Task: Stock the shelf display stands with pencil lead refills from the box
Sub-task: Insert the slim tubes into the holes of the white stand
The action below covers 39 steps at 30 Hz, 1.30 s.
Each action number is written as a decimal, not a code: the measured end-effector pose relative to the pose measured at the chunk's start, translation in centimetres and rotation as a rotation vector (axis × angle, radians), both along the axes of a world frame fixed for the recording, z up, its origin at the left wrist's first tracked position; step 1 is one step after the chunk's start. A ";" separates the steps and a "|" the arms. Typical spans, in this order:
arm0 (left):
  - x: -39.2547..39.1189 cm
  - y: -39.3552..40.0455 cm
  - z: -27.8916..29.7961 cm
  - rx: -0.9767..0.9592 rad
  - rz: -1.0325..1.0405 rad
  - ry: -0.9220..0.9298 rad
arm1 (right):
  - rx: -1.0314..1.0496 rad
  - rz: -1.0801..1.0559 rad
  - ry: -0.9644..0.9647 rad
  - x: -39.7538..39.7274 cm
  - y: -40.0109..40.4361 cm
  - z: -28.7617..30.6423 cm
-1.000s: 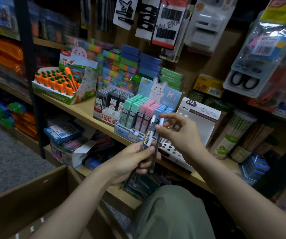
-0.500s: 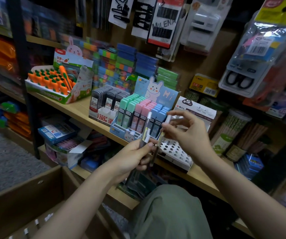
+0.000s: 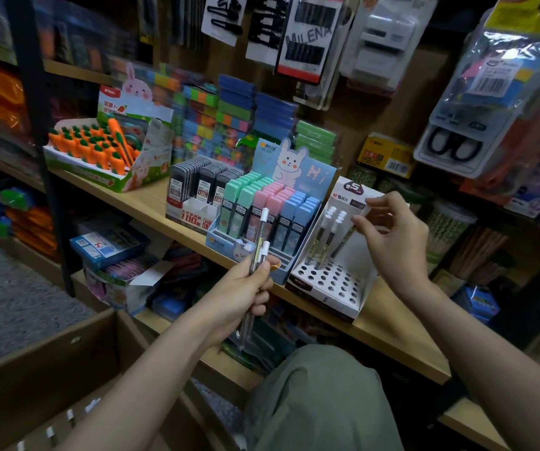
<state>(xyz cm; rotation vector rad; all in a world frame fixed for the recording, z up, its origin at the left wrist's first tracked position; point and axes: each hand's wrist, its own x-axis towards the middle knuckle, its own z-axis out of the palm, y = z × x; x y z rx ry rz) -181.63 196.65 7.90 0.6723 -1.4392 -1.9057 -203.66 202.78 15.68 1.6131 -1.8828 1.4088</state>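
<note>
The left hand (image 3: pixel 242 301) grips two clear white-capped lead refill tubes (image 3: pixel 258 245) upright, just left of the white perforated display stand (image 3: pixel 330 278). The right hand (image 3: pixel 389 236) pinches a third tube (image 3: pixel 343 239) above the stand's holes.

Left hand (image 3: pixel 241 296) clenched, raised; right hand (image 3: pixel 392 237) fingers pinched, outstretched.

Wooden shelf boards (image 3: pixel 151 203) on a black metal upright (image 3: pixel 39 131); brown back panel (image 3: pixel 389 118) behind; grey carpet floor (image 3: pixel 11 307) lower left; lighting dim.
</note>
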 end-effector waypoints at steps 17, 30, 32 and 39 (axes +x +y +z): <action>-0.8 -0.1 -1.0 -0.010 -0.002 -0.048 | 0.134 -0.116 -0.033 -1.2 -1.8 -0.1; 0.1 -0.1 -0.1 0.078 -0.138 0.163 | 0.119 -0.118 0.136 1.6 0.7 0.7; 0.1 0.0 0.2 0.093 -0.180 0.189 | 0.234 0.047 0.039 3.4 0.9 0.9; 0.4 0.7 1.1 -0.006 -0.233 0.150 | 0.348 0.306 -0.342 7.6 -0.4 0.4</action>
